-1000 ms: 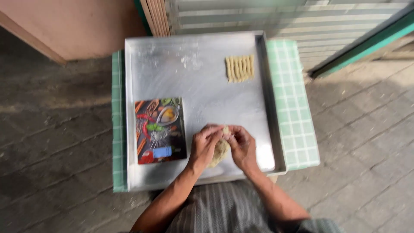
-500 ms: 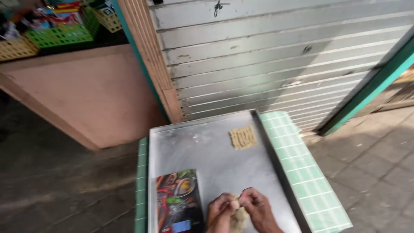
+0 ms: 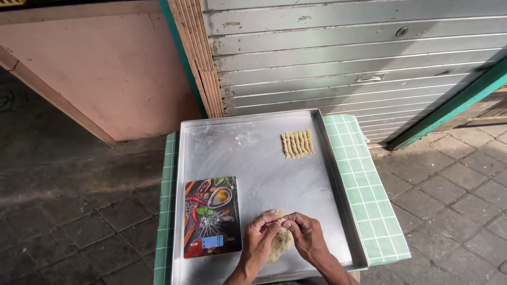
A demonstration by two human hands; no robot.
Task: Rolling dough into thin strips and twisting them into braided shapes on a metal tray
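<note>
Pinching at the top of a dough lump [image 3: 277,244], both hands meet near the front edge of a metal tray [image 3: 253,153]. The left hand [image 3: 260,240] curls its fingers narrowly against the lump's upper left, and the right hand [image 3: 305,236] does the same from the right, fingertips of the two hands touching over the dough. The lump lies flat on the tray, just right of a kitchen scale [image 3: 211,216] with a colourful printed top. A row of twisted dough sticks [image 3: 297,143] sits well apart, near the tray's far right corner. The tray rests on a green checked table [image 3: 369,200].
</note>
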